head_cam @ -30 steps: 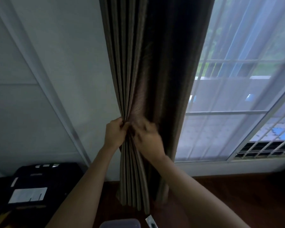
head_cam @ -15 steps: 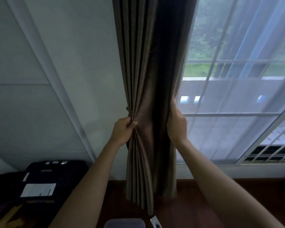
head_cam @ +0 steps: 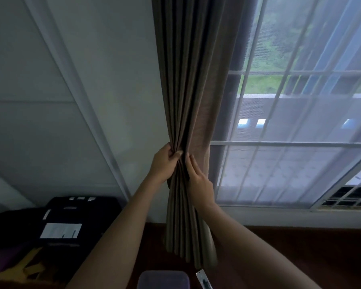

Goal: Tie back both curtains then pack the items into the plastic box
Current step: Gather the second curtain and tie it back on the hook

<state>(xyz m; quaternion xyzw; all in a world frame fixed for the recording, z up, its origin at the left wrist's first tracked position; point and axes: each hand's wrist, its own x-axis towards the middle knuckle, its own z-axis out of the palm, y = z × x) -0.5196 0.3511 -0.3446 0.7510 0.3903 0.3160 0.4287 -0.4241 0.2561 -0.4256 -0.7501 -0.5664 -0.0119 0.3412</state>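
A dark brown pleated curtain (head_cam: pixel 188 84) hangs in the middle, gathered into a narrow bundle at waist height. My left hand (head_cam: pixel 165 163) grips the left side of the gathered pleats, thumb pressed on the front folds. My right hand (head_cam: pixel 198 180) lies against the right side of the bundle, fingers pushing folds toward the left hand. A translucent plastic box (head_cam: pixel 164 279) shows at the bottom edge on the floor, with a small flat white item (head_cam: pixel 203 279) beside it on the right. No tie-back is visible.
A sheer white curtain (head_cam: pixel 300 132) covers the barred window on the right. A white wall with a slanted trim strip (head_cam: pixel 77 97) fills the left. A black case with a white label (head_cam: pixel 61 226) stands at lower left on the dark wood floor (head_cam: pixel 290 251).
My right hand came off the curtain's right edge and moved left onto the gathered folds next to my left hand. The bundle is narrower, uncovering more window.
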